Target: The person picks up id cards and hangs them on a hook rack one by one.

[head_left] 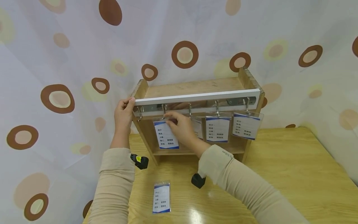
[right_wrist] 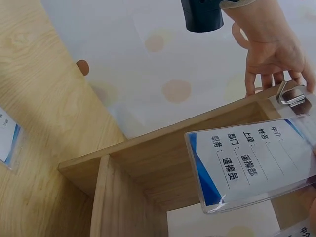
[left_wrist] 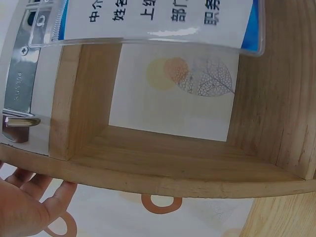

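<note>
My right hand (head_left: 183, 130) pinches the top of a clear-sleeved name badge (head_left: 167, 137) at the second hook from the left (head_left: 163, 108). Its fingers hide whether the badge's slot is over that hook. With blue corners and printed lines, the same badge (right_wrist: 247, 158) spans the right wrist view. My left hand (head_left: 123, 116) grips the left end of the wooden shelf (head_left: 195, 87), by the white hook rail (head_left: 195, 97). Three similar badges hang further right, one partly behind my right hand. The leftmost hook (head_left: 139, 113) carries nothing.
Another name badge (head_left: 161, 198) lies flat on the wood-grain table (head_left: 285, 174) in front of the shelf. A spotted curtain-like sheet (head_left: 212, 28) stands behind. Black wrist devices are on my left (head_left: 139, 161) and right (head_left: 198, 180) wrists.
</note>
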`<state>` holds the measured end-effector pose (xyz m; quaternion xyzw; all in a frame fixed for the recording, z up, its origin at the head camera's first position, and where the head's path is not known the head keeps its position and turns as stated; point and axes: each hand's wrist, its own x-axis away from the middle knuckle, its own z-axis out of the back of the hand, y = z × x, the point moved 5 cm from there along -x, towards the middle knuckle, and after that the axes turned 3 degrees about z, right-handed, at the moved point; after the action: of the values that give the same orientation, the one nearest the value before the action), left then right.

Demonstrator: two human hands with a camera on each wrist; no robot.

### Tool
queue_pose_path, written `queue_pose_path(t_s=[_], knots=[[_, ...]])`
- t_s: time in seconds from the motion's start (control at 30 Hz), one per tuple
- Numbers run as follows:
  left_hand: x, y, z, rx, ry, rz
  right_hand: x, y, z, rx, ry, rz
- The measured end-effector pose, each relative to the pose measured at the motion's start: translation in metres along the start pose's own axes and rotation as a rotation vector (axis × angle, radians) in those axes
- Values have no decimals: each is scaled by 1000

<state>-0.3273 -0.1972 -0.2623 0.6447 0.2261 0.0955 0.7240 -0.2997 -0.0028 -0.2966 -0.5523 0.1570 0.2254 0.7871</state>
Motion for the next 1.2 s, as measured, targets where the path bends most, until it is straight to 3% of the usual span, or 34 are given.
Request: queue_pose_path(t_s=[0.47,0.7,0.9,1.07,1.2], knots=[[1,-1,-1,-15,-11,-3,1,6,-2,50,22,65],[2,-1,-1,-13,-11,10,5,6,-1,11,3,93],[1,-1,1,-13,-19,51,6,3,1,-43,35,111],[2,-1,3,-25,-78,57,7,0,5,-51,56,104],[7,-3,7,-17,-107,53,10,-2,5,-8,23,91]])
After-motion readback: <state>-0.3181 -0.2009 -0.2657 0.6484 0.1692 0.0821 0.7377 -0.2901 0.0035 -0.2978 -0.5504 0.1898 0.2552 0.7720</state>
